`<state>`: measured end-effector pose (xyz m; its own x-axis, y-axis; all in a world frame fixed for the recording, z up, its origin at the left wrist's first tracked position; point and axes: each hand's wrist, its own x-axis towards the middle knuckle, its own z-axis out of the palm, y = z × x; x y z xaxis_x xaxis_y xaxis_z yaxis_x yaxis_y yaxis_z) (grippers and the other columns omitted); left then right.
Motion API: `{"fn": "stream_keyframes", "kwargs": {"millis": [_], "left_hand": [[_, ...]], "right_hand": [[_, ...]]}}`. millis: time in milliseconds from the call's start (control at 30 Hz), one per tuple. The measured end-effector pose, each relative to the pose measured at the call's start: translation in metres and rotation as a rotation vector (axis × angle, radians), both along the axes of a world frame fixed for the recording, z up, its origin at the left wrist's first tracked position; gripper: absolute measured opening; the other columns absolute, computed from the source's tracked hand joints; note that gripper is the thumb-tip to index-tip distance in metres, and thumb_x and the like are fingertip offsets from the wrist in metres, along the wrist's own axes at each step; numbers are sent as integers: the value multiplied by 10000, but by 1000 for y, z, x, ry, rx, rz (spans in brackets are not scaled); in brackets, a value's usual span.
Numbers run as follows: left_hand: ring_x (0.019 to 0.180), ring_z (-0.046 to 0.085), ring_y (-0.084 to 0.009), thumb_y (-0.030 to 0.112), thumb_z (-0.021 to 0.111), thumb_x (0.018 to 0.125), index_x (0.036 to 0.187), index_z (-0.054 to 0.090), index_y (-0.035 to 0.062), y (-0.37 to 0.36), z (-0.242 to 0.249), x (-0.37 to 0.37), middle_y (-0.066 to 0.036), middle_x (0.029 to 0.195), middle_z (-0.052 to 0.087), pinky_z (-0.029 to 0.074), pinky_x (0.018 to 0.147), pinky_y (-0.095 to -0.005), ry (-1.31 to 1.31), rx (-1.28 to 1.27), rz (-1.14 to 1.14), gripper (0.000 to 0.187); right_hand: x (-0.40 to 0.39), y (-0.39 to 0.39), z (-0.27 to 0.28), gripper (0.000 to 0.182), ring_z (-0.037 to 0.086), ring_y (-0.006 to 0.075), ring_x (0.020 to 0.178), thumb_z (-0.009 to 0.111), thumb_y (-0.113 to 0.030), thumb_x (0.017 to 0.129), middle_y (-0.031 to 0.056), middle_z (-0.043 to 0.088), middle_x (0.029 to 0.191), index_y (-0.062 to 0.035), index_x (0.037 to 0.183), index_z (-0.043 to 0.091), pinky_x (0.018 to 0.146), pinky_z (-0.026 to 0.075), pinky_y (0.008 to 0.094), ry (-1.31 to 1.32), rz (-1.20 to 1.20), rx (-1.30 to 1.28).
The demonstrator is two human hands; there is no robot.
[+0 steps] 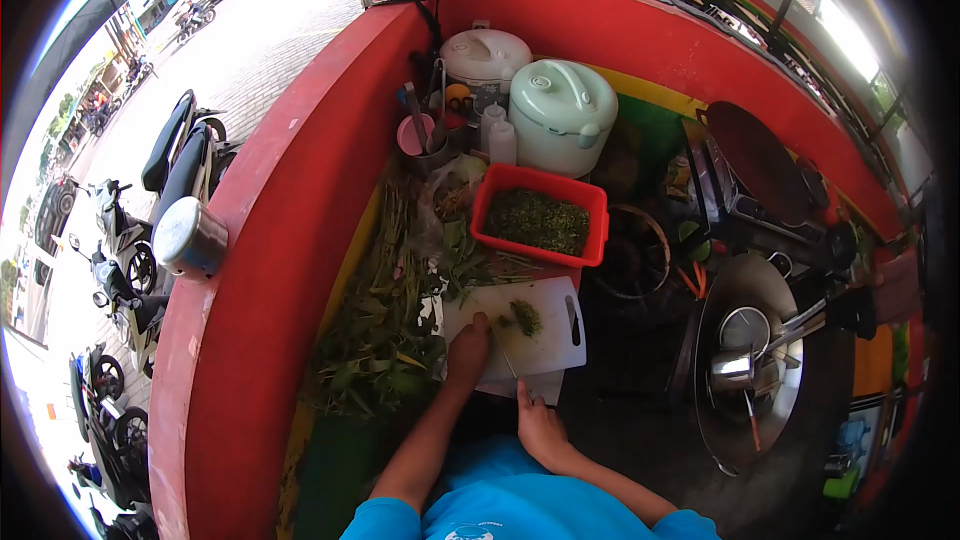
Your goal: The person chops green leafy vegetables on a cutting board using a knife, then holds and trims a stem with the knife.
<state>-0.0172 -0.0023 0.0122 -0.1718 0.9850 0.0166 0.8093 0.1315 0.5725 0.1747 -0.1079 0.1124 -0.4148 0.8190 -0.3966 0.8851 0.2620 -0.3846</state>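
Note:
My right hand (541, 432) is wrapped round the handle of a knife (508, 358), whose thin blade points away from me over a white cutting board (560, 325). My left hand (469, 350) rests at the left side of the board, close beside the blade. Its fingers are closed together, and whatever they hold is hidden. A small heap of chopped green leaves (526, 317) lies on the board, right of the blade. Behind the board stands a red plastic tub (598, 230) with finely chopped greens (537, 221) in it.
Leafy stems (385, 340) are piled left of the board. Two rice cookers (563, 110) stand at the back, with white squeeze bottles (502, 143) before them. To the right are a burner ring (640, 252) and a large wok (712, 410) holding ladles. A red wall (300, 220) borders the left.

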Motion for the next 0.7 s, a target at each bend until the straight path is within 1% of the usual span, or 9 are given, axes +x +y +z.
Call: {"fn": "stream_keyframes", "kwargs": {"millis": [67,100,200,267,300,367,400,467,700], "left_hand": [[815,715,-432,176,592,987,1142,526,80,-1,1,1,-212,869,722,559,702,-552,-14,16,17,194],[815,715,-432,176,592,987,1142,526,80,-2,-1,2,-212,869,722,559,702,-552,-12,13,17,194],[793,710,-442,178,594,989,1081,513,75,3,-2,3,-224,856,715,551,680,-563,15,-11,31,160],[786,709,-446,168,599,983,1073,491,76,3,-4,4,-228,848,712,547,669,-570,0,3,56,168],[786,709,-446,168,599,983,1073,491,76,4,-6,4,-228,848,712,547,669,-570,-1,7,52,168],[795,709,-454,163,615,968,1121,475,78,6,-8,2,-227,845,712,548,666,-571,-49,-34,48,224],[795,709,-454,163,615,968,1121,475,78,6,-1,4,-227,845,712,548,666,-571,-49,-28,49,224],[817,713,-456,144,647,939,1167,457,75,6,18,6,-226,860,717,550,685,-572,-41,-91,83,305],[851,712,-469,108,666,913,1183,454,58,8,5,1,-246,917,717,554,732,-573,-90,-28,67,347]], "right_hand": [[1,-1,-7,717,727,496,820,507,10,920,508,532,1262,63,1596,272,724,628,506,3,0,17],[2,-3,-10,717,727,496,820,507,10,920,508,532,1262,63,1596,272,724,628,506,4,1,13],[0,-2,-17,714,732,479,795,513,5,923,485,573,1203,49,1597,284,708,630,499,-28,8,46],[-2,1,-25,703,735,466,817,517,0,926,421,625,1121,46,1592,298,711,629,498,-81,10,55],[-3,3,-27,703,735,466,817,517,0,926,421,625,1121,46,1592,298,711,629,498,-82,6,58],[-5,9,-30,687,706,486,809,508,0,914,346,640,1029,50,1576,328,739,605,535,-34,-15,96],[-4,12,-34,687,706,486,809,508,0,914,346,640,1029,50,1576,328,739,605,535,-34,-14,102],[-2,17,-42,689,700,493,795,516,-20,921,345,639,1013,56,1576,316,724,599,543,22,-14,112],[14,8,-25,644,692,507,806,496,-71,983,358,640,1012,66,1577,289,720,589,558,75,-44,50]]}}
